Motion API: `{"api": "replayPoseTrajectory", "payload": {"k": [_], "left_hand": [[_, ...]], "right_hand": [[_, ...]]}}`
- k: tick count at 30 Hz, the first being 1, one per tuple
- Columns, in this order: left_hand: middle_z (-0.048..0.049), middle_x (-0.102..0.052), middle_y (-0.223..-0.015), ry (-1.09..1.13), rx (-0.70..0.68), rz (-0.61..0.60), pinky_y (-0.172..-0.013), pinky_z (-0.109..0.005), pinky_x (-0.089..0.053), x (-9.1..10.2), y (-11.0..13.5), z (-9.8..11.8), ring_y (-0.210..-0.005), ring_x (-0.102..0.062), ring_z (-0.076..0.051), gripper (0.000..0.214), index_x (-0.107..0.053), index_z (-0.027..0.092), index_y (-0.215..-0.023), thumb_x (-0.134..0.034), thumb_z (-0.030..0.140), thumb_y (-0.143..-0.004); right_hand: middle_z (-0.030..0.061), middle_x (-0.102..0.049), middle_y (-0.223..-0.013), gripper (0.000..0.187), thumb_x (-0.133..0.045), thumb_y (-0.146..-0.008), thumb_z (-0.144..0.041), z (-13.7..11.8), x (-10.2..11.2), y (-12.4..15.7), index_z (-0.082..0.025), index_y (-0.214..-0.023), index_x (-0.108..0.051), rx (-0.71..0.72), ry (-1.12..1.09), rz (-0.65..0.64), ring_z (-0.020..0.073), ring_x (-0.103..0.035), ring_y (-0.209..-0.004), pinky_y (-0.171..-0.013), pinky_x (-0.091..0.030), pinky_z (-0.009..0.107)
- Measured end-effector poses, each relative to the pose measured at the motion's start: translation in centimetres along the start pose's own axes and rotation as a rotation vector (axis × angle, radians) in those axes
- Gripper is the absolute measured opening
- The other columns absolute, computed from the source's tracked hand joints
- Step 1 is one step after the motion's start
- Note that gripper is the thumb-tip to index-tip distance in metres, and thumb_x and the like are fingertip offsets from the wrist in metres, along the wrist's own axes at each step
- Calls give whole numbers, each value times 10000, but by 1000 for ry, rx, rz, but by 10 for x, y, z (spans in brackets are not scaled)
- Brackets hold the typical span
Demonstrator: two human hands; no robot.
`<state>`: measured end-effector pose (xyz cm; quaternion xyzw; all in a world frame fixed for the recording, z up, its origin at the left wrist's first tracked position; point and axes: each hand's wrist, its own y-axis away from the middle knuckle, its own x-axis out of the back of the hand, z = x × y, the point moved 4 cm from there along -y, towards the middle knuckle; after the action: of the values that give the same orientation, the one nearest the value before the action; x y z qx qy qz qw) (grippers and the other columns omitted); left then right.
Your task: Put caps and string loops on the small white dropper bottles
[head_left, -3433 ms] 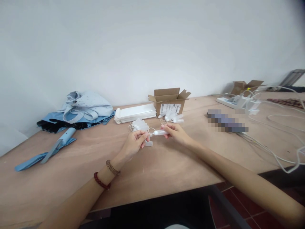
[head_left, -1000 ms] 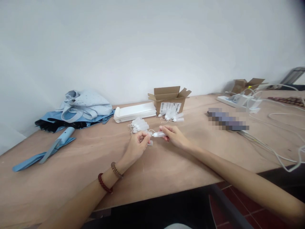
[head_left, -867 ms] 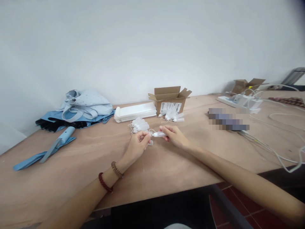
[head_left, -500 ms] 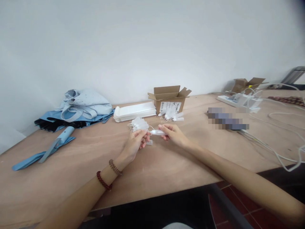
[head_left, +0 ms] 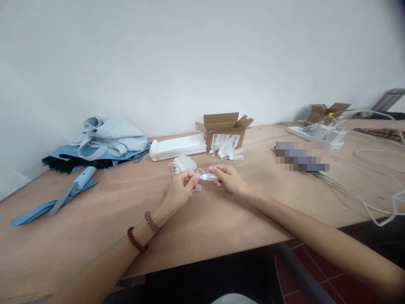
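Note:
Both my hands meet over the middle of the wooden table (head_left: 221, 228). My right hand (head_left: 229, 180) pinches a small white plastic bottle (head_left: 209, 177) lying sideways. My left hand (head_left: 181, 190) is closed at the bottle's tip, its fingers pinched on a thin white cord and a small clear cap (head_left: 198, 188) that hangs just below. Two bracelets sit on my left wrist. A heap of similar white bottles (head_left: 183, 164) lies just beyond my left hand, and another heap (head_left: 228, 153) lies in front of an open cardboard box (head_left: 224, 131).
A stack of white packets (head_left: 177, 147) lies left of the box. A blue umbrella and pale cloth bag (head_left: 101, 143) occupy the far left. On the right are a power strip (head_left: 311, 133), white cables (head_left: 363, 202), a second cardboard box (head_left: 325, 112) and a blurred-out object (head_left: 300, 157).
My hands have stayed together on the bottle, shifting only slightly. The left fingers opened a little half a second ago and are now pinched again at the tip.

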<state>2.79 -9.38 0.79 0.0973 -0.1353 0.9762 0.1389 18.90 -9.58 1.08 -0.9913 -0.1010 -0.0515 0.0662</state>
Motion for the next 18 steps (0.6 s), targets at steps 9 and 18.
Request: {"api": "replayPoseTrajectory", "payload": {"k": [9,18], "left_hand": [[36,-497,-535,-30,18,-12,-404,-189,-284,6,-6,1,-400,-383,-54,276,-557,147,-670,-562,383,-812],[27,-540,-566,-10,11,426,-414,-198,-284,73,-32,-9,-396,-385,-53,206,-580,149,-678,-593,346,-735]], "right_hand": [[-49,-458,-498,426,-411,-846,-596,8,5,-13,-188,-841,-534,32,-20,-51,106,-402,-437,-439,-339,232],[57,-628,-835,178,-449,-888,-308,12,74,-36,-173,-903,-564,351,711,281,178,-556,-752,-679,-404,288]]}}
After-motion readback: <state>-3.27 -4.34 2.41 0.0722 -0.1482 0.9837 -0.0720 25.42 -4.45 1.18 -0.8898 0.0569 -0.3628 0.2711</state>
